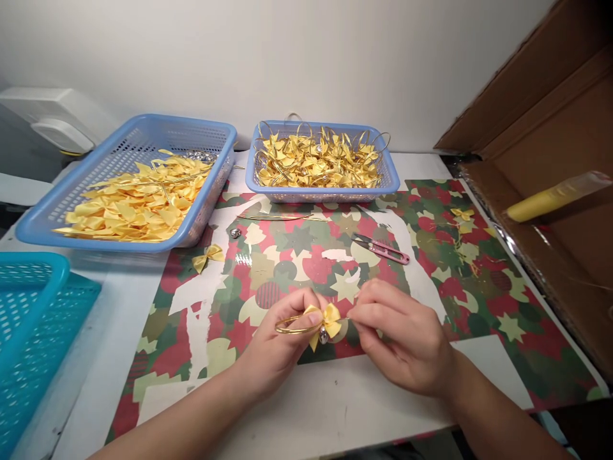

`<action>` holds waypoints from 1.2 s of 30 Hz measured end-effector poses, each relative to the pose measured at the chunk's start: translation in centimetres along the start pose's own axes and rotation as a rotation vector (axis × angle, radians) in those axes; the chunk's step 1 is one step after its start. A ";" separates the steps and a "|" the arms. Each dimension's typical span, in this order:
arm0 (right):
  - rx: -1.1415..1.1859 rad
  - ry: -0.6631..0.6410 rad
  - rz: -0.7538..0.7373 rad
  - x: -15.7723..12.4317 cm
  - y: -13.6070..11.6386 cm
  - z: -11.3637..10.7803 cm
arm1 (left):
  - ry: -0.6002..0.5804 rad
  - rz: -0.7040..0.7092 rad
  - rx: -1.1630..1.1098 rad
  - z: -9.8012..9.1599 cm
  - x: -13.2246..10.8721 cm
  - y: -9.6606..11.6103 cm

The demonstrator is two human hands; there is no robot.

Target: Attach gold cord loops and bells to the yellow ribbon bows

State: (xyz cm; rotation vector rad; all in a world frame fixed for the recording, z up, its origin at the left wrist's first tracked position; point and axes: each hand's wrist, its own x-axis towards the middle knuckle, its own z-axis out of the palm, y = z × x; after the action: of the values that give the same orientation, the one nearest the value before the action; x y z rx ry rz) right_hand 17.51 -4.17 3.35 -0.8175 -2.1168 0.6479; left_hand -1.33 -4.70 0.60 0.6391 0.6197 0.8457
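Note:
My left hand [282, 338] pinches a yellow satin bow [331, 319] with a small silver bell [324, 335] hanging at its middle. A loop of gold cord [292, 329] comes out to the left over my left fingers. On the right, my right hand [402, 335] is closed in a pinch on the thin cord end just beside the bow. Both hands are above the front edge of the patterned sheet [292, 239]. Another yellow bow [208, 257] and a loose silver bell [235, 233] lie to the left, and pink thread snips [382, 248] lie beyond my right hand.
A blue basket [115, 244] of yellow bows and bells stands back left; another blue basket [323, 191] of corded bows is at the back. A teal basket [48, 358] sits left. Cardboard [550, 275] and a yellow roll [541, 201] are right, near thread scraps [462, 249].

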 end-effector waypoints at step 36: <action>0.038 -0.075 0.100 0.3 -0.2 -0.5 | 0.016 0.056 0.100 -0.4 0.1 -0.9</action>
State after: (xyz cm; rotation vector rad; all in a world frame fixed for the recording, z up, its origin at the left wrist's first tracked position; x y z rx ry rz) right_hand 17.74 -4.00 3.88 -0.8952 -2.1339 0.7802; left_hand -1.17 -4.99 -0.38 0.7434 0.6643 0.8771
